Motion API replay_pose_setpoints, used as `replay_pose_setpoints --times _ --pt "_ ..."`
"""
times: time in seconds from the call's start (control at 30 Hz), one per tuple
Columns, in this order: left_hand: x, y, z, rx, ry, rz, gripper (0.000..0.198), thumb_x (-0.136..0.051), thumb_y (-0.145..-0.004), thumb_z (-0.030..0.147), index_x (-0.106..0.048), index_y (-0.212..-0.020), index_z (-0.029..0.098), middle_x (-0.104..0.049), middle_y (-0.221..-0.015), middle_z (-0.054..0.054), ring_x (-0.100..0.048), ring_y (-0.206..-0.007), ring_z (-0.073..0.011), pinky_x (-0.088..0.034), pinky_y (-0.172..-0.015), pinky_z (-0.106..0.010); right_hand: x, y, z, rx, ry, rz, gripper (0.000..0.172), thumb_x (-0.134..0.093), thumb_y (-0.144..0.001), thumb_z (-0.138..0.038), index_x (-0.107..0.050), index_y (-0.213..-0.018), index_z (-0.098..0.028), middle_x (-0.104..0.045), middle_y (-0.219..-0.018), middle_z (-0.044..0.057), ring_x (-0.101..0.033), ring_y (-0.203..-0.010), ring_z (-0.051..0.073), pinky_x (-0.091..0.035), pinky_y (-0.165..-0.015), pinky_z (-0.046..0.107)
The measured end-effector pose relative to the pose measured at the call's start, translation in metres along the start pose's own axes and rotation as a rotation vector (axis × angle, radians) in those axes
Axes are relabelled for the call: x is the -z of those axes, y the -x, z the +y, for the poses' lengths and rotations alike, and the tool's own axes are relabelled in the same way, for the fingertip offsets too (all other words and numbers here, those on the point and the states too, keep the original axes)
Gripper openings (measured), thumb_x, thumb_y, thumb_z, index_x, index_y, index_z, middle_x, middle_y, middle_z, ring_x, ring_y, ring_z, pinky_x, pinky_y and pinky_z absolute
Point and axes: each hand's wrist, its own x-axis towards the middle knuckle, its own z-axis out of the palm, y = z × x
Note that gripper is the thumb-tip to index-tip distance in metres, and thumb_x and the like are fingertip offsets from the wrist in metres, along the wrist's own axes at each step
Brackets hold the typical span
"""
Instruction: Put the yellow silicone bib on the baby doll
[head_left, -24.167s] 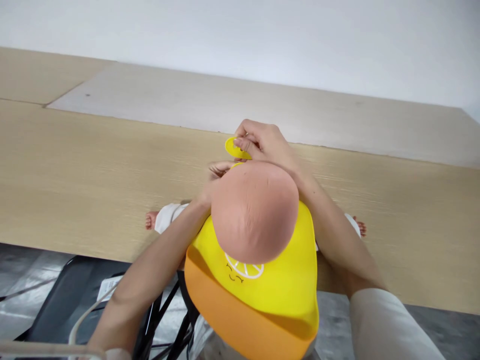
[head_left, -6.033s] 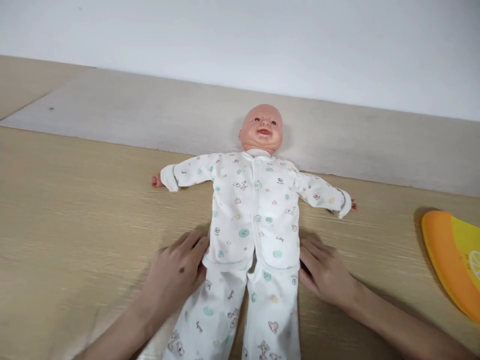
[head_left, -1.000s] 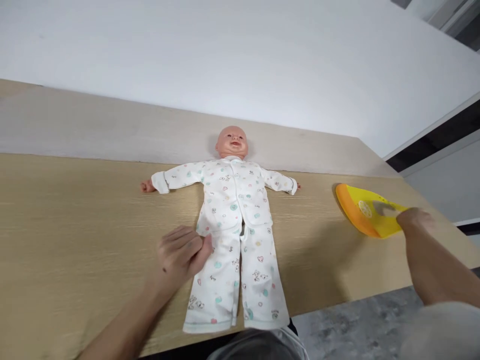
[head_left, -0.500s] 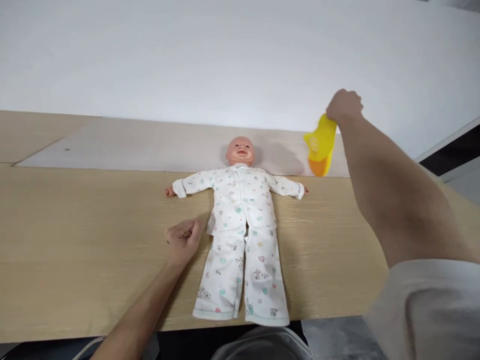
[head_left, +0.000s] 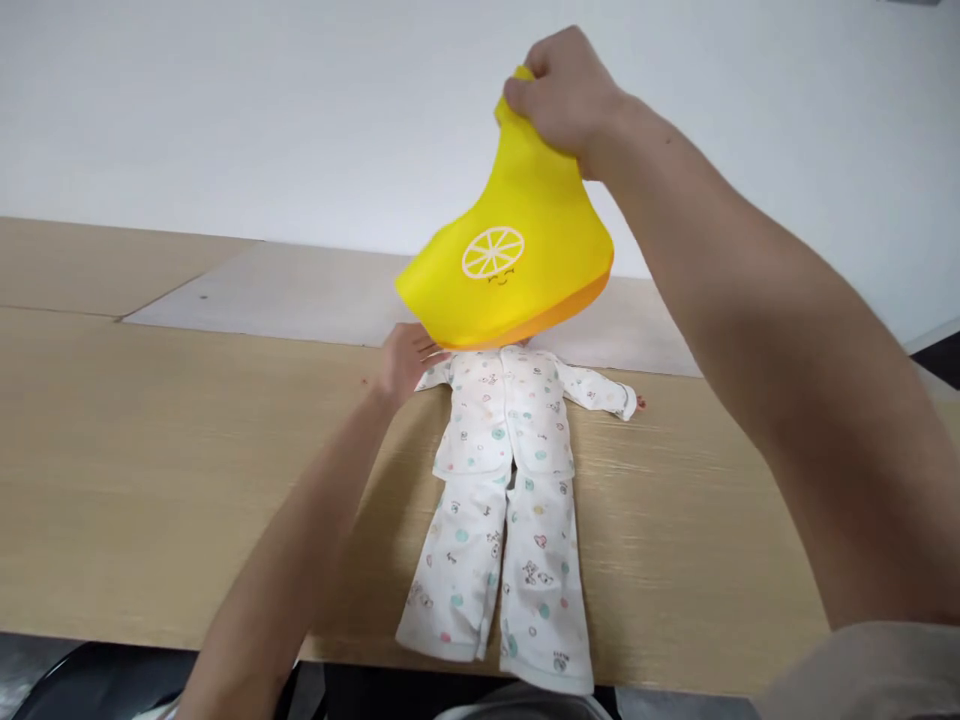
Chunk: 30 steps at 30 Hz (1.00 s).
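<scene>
A yellow baby bib (head_left: 540, 215) with a white lemon-slice print and an orange lower edge hangs from my right hand (head_left: 566, 95), pinched by its narrow top end. It is held up over the head end of a baby doll (head_left: 499, 410) and hides nearly all of the doll's head. The doll lies on its back in white printed pyjamas, arms spread. My left hand (head_left: 407, 360) is open, fingers stretched out just under the bib's left corner, in front of the doll's arm on that side. Whether it touches the bib I cannot tell.
Under the doll is a wooden table (head_left: 187, 480), with a pale grey strip (head_left: 300, 290) along its back. A white wall (head_left: 225, 110) rises behind. The table's front edge runs just below the doll's trouser legs, and a black chair (head_left: 105, 680) shows beyond it at lower left.
My right hand has brought the bib from the right to above the doll's head, with the bib's printed face now turned toward me. My left hand has moved up and its fingers have opened.
</scene>
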Motion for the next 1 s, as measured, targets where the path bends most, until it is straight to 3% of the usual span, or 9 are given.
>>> replay_pose_setpoints --times 0.07,0.13,0.27,0.37,0.43,0.53,0.7,0.87,1.0 --pt "-0.006 0.001 0.003 0.004 0.083 -0.178 0.031 -0.057 -0.082 0.042 -0.067 -0.104 0.022 -0.077 -0.116 -0.005 -0.072 -0.11 -0.028 -0.06 -0.092 -0.044 -0.01 0.014 -0.003 0.024 0.107 -0.042 0.022 -0.046 -0.09 -0.023 -0.033 -0.075 -0.013 -0.044 -0.086 -0.002 -0.059 -0.125 0.035 -0.045 -0.071 0.018" --pt "-0.005 0.01 0.006 -0.01 0.156 -0.238 0.033 -0.051 -0.087 0.041 -0.065 -0.112 0.025 -0.077 -0.117 0.001 -0.07 -0.116 -0.0263 -0.06 -0.096 -0.044 -0.015 0.028 0.002 -0.005 0.134 -0.043 0.026 -0.046 -0.096 -0.022 -0.033 -0.075 -0.014 -0.039 -0.079 -0.004 -0.066 -0.118 0.029 -0.051 -0.075 0.024" --pt "0.008 0.031 0.014 -0.063 0.262 -0.14 0.031 -0.044 -0.09 0.038 -0.066 -0.106 0.021 -0.079 -0.104 0.001 -0.075 -0.102 -0.0252 -0.062 -0.092 -0.047 -0.017 0.051 0.028 -0.066 -0.042 -0.045 0.028 -0.05 -0.1 -0.017 -0.038 -0.076 -0.014 -0.041 -0.076 -0.002 -0.071 -0.092 0.018 -0.058 -0.078 0.036" --pt "0.013 0.044 0.031 -0.176 0.302 -0.099 0.025 -0.053 -0.091 0.039 -0.066 -0.098 0.019 -0.078 -0.097 0.001 -0.073 -0.106 -0.0249 -0.059 -0.099 -0.046 -0.013 0.069 0.05 -0.09 -0.114 -0.035 0.025 -0.051 -0.102 -0.021 -0.043 -0.079 -0.014 -0.045 -0.078 -0.001 -0.067 -0.082 0.011 -0.059 -0.079 0.031" --pt "0.01 0.053 0.044 -0.145 0.231 -0.146 0.048 -0.047 -0.095 0.058 -0.067 -0.102 0.015 -0.077 -0.099 -0.004 -0.069 -0.117 -0.032 -0.056 -0.101 -0.054 -0.011 0.083 0.062 -0.112 -0.152 -0.038 0.02 -0.046 -0.103 -0.021 -0.045 -0.084 -0.014 -0.048 -0.082 -0.001 -0.064 -0.08 0.007 -0.056 -0.079 0.025" --pt "-0.001 0.061 0.057 0.049 0.042 -0.293 0.091 -0.029 -0.09 0.086 -0.066 -0.12 0.008 -0.073 -0.11 -0.015 -0.066 -0.122 -0.0423 -0.055 -0.095 -0.063 -0.008 0.107 0.076 -0.113 -0.25 -0.081 0.015 -0.045 -0.105 -0.024 -0.046 -0.093 -0.015 -0.053 -0.086 0.001 -0.064 -0.079 0.009 -0.056 -0.075 0.024" --pt "-0.021 0.058 0.06 0.095 -0.108 -0.252 0.064 -0.066 -0.087 0.06 -0.067 -0.13 0.013 -0.074 -0.115 -0.013 -0.07 -0.117 -0.0374 -0.06 -0.097 -0.049 -0.002 0.133 0.101 0.015 -0.406 0.033 0.029 -0.06 -0.098 -0.044 -0.047 -0.093 -0.019 -0.064 -0.099 0.006 -0.067 -0.09 0.015 -0.057 -0.072 0.027" --pt "-0.03 0.026 0.048 0.091 -0.195 -0.248 0.056 -0.071 -0.085 0.048 -0.069 -0.131 0.016 -0.075 -0.122 -0.011 -0.07 -0.116 -0.0311 -0.059 -0.098 -0.038 -0.009 0.124 0.146 0.066 -0.542 0.195 0.039 -0.07 -0.087 -0.049 -0.044 -0.084 -0.021 -0.067 -0.105 0.006 -0.067 -0.088 0.018 -0.053 -0.065 0.025" --pt "-0.031 -0.016 0.023 0.158 -0.327 -0.211 0.033 -0.069 -0.085 0.035 -0.074 -0.111 0.015 -0.078 -0.11 -0.01 -0.074 -0.095 -0.0243 -0.06 -0.08 -0.03 -0.038 0.106 0.194 -0.023 -0.465 0.241 0.026 -0.062 -0.088 -0.038 -0.043 -0.081 -0.021 -0.06 -0.085 0.0 -0.062 -0.082 0.014 -0.049 -0.069 0.023"
